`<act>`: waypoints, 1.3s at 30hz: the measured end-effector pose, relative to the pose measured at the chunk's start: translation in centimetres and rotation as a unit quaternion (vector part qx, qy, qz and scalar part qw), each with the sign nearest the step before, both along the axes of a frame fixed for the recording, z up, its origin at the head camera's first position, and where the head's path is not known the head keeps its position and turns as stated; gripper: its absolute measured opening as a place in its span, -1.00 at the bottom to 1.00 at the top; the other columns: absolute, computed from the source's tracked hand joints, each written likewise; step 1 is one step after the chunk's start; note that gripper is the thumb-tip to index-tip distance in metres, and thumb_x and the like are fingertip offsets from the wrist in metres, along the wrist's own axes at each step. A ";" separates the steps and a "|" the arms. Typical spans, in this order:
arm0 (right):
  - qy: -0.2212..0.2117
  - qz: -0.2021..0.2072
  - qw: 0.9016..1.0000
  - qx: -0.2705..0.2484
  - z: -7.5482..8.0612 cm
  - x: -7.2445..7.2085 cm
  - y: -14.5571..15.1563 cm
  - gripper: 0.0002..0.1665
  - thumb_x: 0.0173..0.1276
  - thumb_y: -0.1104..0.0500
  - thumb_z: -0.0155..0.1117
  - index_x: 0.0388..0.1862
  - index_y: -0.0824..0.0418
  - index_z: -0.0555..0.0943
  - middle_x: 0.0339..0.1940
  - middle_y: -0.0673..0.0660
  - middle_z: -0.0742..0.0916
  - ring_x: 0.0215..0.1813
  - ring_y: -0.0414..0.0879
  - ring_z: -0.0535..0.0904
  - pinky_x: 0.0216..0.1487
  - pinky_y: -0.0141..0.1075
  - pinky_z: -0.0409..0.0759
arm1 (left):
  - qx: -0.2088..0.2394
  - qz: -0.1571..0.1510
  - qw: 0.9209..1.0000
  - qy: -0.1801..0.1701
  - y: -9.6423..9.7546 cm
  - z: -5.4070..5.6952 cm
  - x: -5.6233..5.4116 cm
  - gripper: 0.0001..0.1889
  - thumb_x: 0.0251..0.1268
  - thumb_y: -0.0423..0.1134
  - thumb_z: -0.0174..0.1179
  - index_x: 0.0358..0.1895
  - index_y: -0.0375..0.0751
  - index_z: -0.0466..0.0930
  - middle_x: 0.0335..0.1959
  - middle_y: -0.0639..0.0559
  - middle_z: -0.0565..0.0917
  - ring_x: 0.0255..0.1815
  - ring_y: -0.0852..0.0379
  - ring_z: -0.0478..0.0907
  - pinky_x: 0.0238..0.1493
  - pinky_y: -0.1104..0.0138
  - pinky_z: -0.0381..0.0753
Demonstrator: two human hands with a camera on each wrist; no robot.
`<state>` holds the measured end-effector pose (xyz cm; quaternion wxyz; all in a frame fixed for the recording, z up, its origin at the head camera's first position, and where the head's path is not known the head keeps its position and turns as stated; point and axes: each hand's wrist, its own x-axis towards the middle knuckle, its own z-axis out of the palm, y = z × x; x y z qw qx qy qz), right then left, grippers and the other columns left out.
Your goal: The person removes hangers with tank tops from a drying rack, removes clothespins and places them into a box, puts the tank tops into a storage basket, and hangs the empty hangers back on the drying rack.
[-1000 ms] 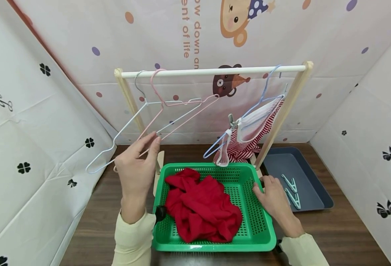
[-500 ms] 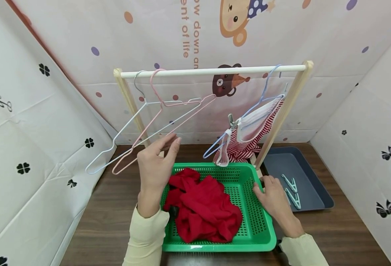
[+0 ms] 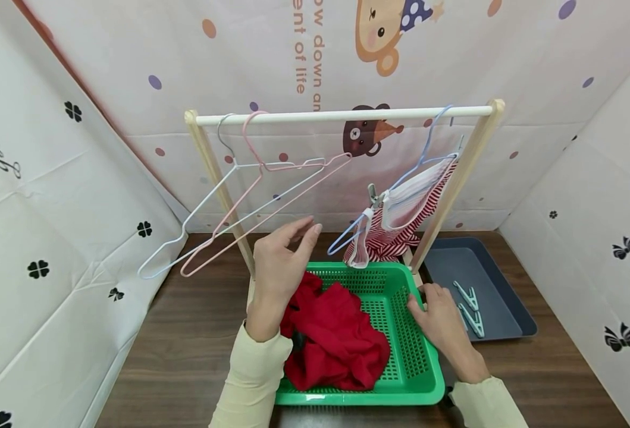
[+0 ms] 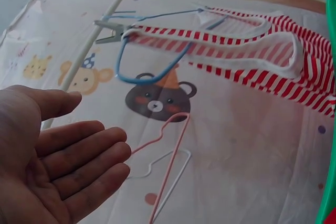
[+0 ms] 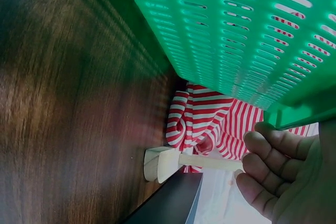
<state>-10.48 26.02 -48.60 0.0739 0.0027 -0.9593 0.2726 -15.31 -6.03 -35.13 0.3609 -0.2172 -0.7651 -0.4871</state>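
My left hand (image 3: 279, 267) hovers above the left side of a green basket (image 3: 357, 397), holding nothing, its fingers loosely extended. In the left wrist view that hand's palm and fingers show bare. Up and left of it, a pink hanger (image 3: 262, 169) and a white hanger (image 3: 235, 165) hang from the rack's rod. Inside the basket lies a crumpled red cloth (image 3: 341, 339). My right hand (image 3: 443, 318) holds the basket's right rim, thumb over the edge. The right wrist view shows its fingers outside the basket wall.
A blue hanger (image 3: 427, 139) bears a red-and-white striped garment (image 3: 395, 244) held by a grey clip (image 3: 373, 196). The wooden rack (image 3: 443, 202) stands behind the basket. On the right, a dark tray (image 3: 499, 291) holds light-green clothespins (image 3: 470, 296).
My left hand has moved right, away from the pink hanger, which it was touching a second ago. The pink hanger hangs free now. My right hand has stayed at the basket rim.
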 end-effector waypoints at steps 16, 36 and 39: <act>0.013 0.004 1.000 -0.004 0.0 0.0 0.3 -0.69 0.62 0.12 0.19 0.02 0.40 0.58 -0.16 0.28 0.65 -0.11 0.16 0.49 -0.17 0.03 0.53 | -0.029 -0.057 0.997 -0.044 3.6 -0.2 0.0 -0.78 0.56 -0.27 0.31 0.04 -0.33 0.81 -0.13 -0.11 0.84 -0.19 0.06 0.82 -0.20 0.20 0.78; 0.019 0.006 1.000 -0.018 -0.4 0.0 0.3 -0.67 0.65 0.09 0.17 0.04 0.38 0.58 -0.18 0.24 0.64 -0.14 0.12 0.47 -0.17 0.01 0.48 | -0.063 -0.052 0.986 -0.143 6.2 0.4 0.1 -0.77 0.64 -0.23 0.22 0.06 -0.28 0.79 -0.39 -0.04 0.77 -0.53 0.16 0.48 -0.51 0.37 0.44; 0.018 0.007 1.000 -0.021 -0.5 0.0 0.3 -0.67 0.66 0.09 0.17 0.04 0.38 0.58 -0.19 0.23 0.64 -0.13 0.11 0.46 -0.17 0.00 0.47 | -0.069 -0.042 0.986 -0.146 6.5 0.2 0.0 -0.79 0.66 -0.26 0.18 0.01 -0.29 0.78 -0.44 -0.06 0.73 -0.55 0.14 0.47 -0.52 0.36 0.42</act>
